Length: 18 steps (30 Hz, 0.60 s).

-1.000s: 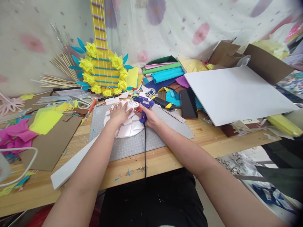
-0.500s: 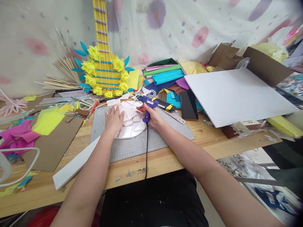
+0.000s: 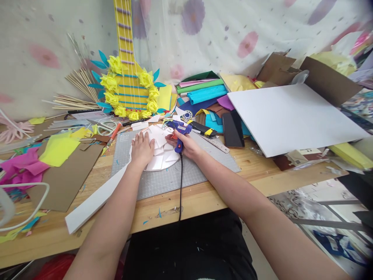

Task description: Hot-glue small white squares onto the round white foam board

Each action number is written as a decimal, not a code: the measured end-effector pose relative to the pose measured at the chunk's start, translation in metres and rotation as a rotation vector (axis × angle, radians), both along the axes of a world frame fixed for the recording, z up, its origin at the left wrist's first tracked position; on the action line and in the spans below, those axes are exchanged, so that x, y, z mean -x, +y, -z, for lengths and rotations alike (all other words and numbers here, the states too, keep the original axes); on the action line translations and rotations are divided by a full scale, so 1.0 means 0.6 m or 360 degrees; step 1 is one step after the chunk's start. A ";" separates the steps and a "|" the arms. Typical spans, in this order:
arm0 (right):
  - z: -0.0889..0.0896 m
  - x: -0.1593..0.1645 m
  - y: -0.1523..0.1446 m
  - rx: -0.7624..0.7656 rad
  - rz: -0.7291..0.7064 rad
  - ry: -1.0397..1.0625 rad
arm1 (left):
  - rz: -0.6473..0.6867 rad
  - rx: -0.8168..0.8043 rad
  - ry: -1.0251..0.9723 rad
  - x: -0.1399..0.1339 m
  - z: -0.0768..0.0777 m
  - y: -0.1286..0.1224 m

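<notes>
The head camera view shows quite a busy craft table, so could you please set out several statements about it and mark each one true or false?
1. The right hand holds a blue glue gun. True.
2. The left hand grips a pair of scissors. False: it lies spread on the white pieces.
3. The glue gun's cord is white. False: it is black.
4. Yellow flowers sit around the lower part of the guitar-shaped piece. True.
5. The phone lies left of the guitar-shaped piece. False: it lies to the right of it.
</notes>
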State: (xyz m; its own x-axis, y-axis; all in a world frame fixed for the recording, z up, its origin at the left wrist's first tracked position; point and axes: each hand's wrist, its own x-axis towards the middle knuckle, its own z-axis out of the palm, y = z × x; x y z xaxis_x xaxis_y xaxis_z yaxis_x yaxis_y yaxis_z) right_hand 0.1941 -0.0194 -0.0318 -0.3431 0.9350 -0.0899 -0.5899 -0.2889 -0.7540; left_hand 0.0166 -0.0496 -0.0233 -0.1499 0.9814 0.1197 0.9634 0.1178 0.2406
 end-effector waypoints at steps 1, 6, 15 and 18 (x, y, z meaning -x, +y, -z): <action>0.000 0.000 0.000 0.0001 -0.0002 -0.0003 | -0.0004 -0.0013 -0.0015 0.001 -0.001 0.000; -0.003 0.000 0.000 0.0034 0.0013 0.0020 | 0.0151 -0.0308 -0.0021 -0.001 -0.017 -0.004; -0.008 -0.020 0.018 0.0071 0.0315 0.0124 | 0.0662 -0.0033 0.0236 -0.024 -0.015 -0.010; -0.010 -0.032 0.029 0.0121 0.0421 0.0142 | 0.0637 0.0029 0.0214 -0.025 -0.017 -0.010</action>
